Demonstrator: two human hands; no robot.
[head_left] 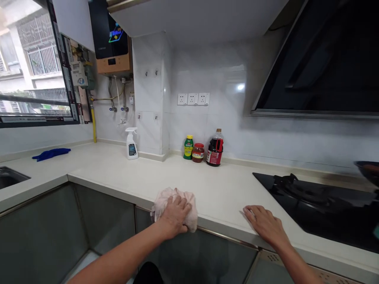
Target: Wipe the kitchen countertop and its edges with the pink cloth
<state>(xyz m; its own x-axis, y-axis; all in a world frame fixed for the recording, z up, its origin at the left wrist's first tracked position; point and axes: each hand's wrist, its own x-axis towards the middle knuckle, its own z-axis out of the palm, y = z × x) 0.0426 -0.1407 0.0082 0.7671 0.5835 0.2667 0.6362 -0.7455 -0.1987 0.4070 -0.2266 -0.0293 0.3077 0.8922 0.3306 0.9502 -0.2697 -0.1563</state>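
A pale pink cloth (189, 201) lies bunched over the front edge of the white countertop (225, 189), part of it hanging down past the edge. My left hand (174, 217) presses on it with fingers curled into the fabric. Farther right, my right hand (264, 224) rests flat on the counter near its front edge, fingers stretched out and holding nothing. It lies just left of the black gas stove (278, 197), apart from it.
Against the back wall stand a green bottle (188, 148), a red-lidded jar (198, 153) and a dark sauce bottle (214, 150). A white spray bottle (132, 145) is by the pillar. Blue gloves or cloth (51, 154) lie near the sink (12, 177). A range hood (322, 63) overhangs the right.
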